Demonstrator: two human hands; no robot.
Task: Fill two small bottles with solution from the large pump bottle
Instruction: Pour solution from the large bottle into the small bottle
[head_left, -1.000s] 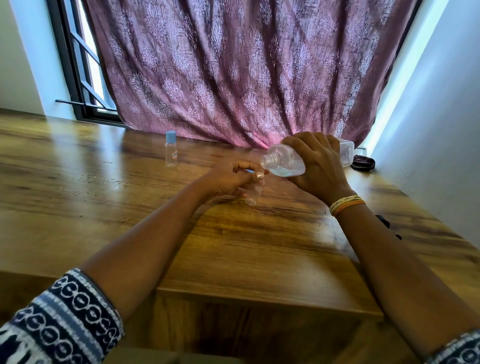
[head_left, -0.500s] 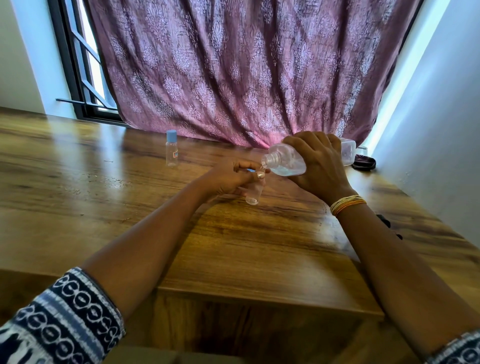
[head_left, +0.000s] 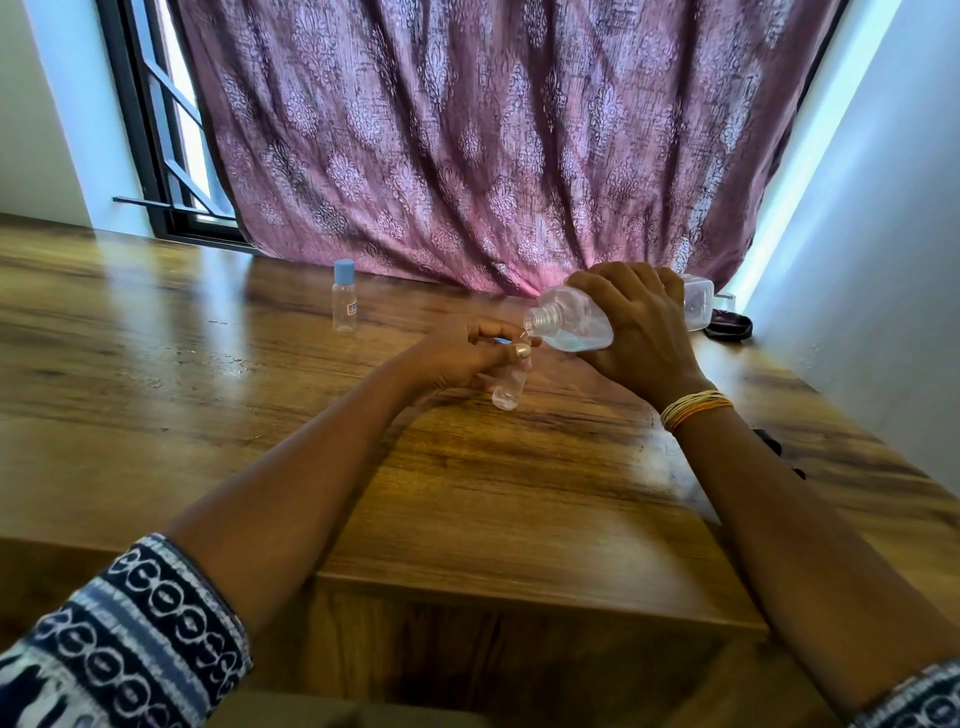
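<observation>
The small open bottle (head_left: 508, 385) stands on the wooden surface (head_left: 260, 415), pinched near its neck by the left hand (head_left: 462, 353). The right hand (head_left: 636, 325) wraps its grip around the tilted large bottle (head_left: 569, 321), mouth at the small one's opening. Pouring looks underway; next comes levelling off before overflow. A capped small bottle (head_left: 344, 297) waits well apart.

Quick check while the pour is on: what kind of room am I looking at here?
Most likely a room in a home, not a lab. A patterned purple curtain hangs over a dark-framed window, and the work is done on a plain wooden table set between painted walls.
</observation>
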